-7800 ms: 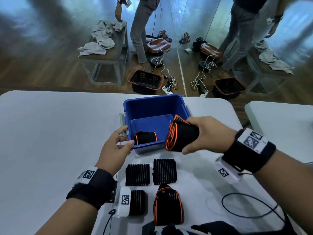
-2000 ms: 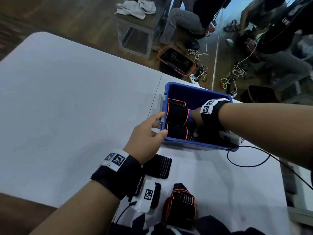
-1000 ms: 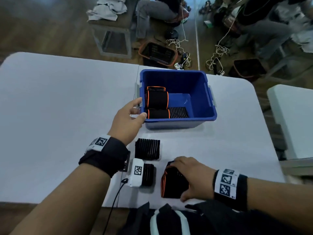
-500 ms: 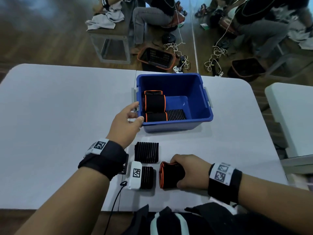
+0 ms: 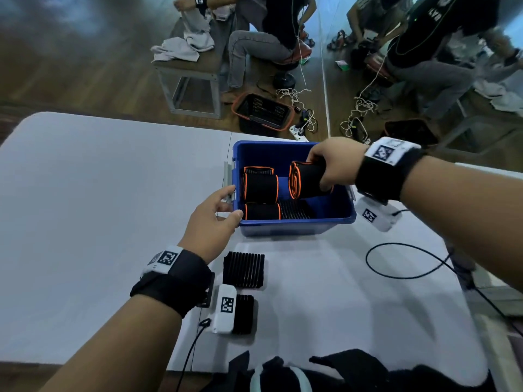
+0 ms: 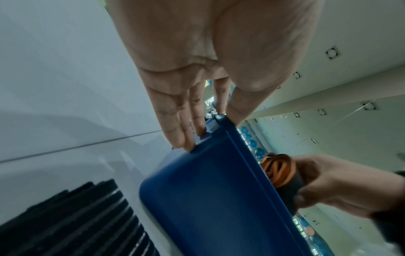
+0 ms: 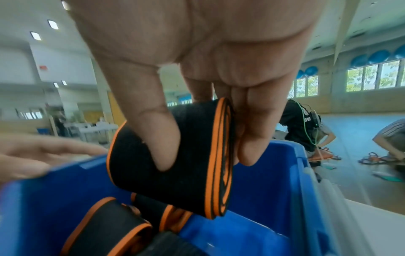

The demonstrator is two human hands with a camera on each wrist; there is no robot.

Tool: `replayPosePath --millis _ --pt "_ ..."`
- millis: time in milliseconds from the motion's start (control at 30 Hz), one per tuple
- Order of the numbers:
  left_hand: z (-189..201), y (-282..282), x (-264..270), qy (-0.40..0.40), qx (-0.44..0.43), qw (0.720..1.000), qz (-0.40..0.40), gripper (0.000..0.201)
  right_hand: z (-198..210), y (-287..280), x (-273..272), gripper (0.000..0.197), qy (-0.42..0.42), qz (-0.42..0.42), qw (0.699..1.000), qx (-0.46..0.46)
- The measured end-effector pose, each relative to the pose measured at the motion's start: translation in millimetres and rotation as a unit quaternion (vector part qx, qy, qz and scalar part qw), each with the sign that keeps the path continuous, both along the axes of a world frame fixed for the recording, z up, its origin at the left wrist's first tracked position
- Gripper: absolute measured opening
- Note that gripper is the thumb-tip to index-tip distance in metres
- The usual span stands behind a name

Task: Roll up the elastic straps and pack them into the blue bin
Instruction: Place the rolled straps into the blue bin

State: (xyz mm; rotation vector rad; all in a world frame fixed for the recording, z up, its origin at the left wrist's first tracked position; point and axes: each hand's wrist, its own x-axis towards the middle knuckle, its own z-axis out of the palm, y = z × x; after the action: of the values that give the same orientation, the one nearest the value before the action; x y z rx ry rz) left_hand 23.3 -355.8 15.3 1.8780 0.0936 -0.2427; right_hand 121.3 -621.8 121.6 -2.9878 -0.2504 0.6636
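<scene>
Nearest me on the bench [image 5: 353, 292], two flat ribbed black pads [image 5: 244, 269] are lying just short of the bin, one behind the other, waiting their turn.

Past them, my left hand [image 5: 210, 222] is steadying the blue bin [image 5: 297, 226] at its near left corner. The fingers [image 6: 177, 131] are lying nearly straight against the outside wall and the thumb is resting on the rim, so this grip is open, pressing rather than clutching.

Inside the bin, along the left wall, two rolled straps [image 5: 261, 189] are lying one behind the other, with a ribbed black pad [image 5: 295, 209] flat on the floor beside the nearer one.

Farther out, my right hand [image 5: 335, 165] is holding the rolled strap [image 5: 307, 179] I am packing: thumb curled across one side of the roll, fingers wrapped round the other, a firm closed grip. The roll is hanging over the bin's right half, above the rim and touching nothing in there that I can see. Its long axis is running left to right, with the orange spiral end [image 7: 219, 155] facing the packed rolls and the other end buried in my palm.

The free floor is lying straight below and a little toward me, to the right of the packed rolls, so I judge the drop to be mostly downward, keeping the roll level.
</scene>
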Motion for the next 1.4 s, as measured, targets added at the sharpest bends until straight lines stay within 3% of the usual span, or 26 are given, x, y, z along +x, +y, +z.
replayPosePath --millis 200,333,600,800,1000,1100,1200,1300,1400 --pt "-5.0 0.5 -0.1 0.011 -0.017 1.0 0.01 0.053 -45.6 22.1 61.4 0.037 0.096 0.023 0.982 -0.159" --pt "-4.9 1.3 -0.9 0.014 -0.02 1.0 0.006 0.053 -71.9 32.2 82.6 0.044 0.122 0.022 0.967 -0.225" --pt "-3.9 0.8 -1.0 0.005 -0.012 1.0 0.006 0.053 -91.2 51.4 86.9 0.029 0.144 0.046 0.955 -0.257" --pt "-4.9 0.7 -0.4 0.003 -0.007 1.0 -0.001 0.052 -89.1 49.8 85.6 0.031 0.117 0.053 0.959 -0.253" --pt "-8.0 0.2 0.0 0.004 -0.013 1.0 0.001 0.053 -44.0 34.7 54.6 0.041 0.041 0.053 0.987 -0.147" --pt "-8.4 0.1 -1.1 0.004 -0.018 1.0 0.003 0.053 -12.1 30.5 14.2 0.034 -0.023 0.05 0.998 0.009" --pt "-7.8 -0.6 -2.4 0.005 -0.02 1.0 0.004 0.054 1.0 31.3 -47.1 0.024 0.05 0.028 0.975 0.214" --pt "-6.8 -1.2 -2.4 0.008 -0.017 1.0 0.008 0.057 -23.0 40.6 -104.5 0.021 0.169 0.014 0.94 0.296" --pt "-4.3 -2.5 -3.0 0.01 -0.004 1.0 0.006 0.056 -78.4 55.1 -133.3 0.031 0.132 0.04 0.963 0.23"
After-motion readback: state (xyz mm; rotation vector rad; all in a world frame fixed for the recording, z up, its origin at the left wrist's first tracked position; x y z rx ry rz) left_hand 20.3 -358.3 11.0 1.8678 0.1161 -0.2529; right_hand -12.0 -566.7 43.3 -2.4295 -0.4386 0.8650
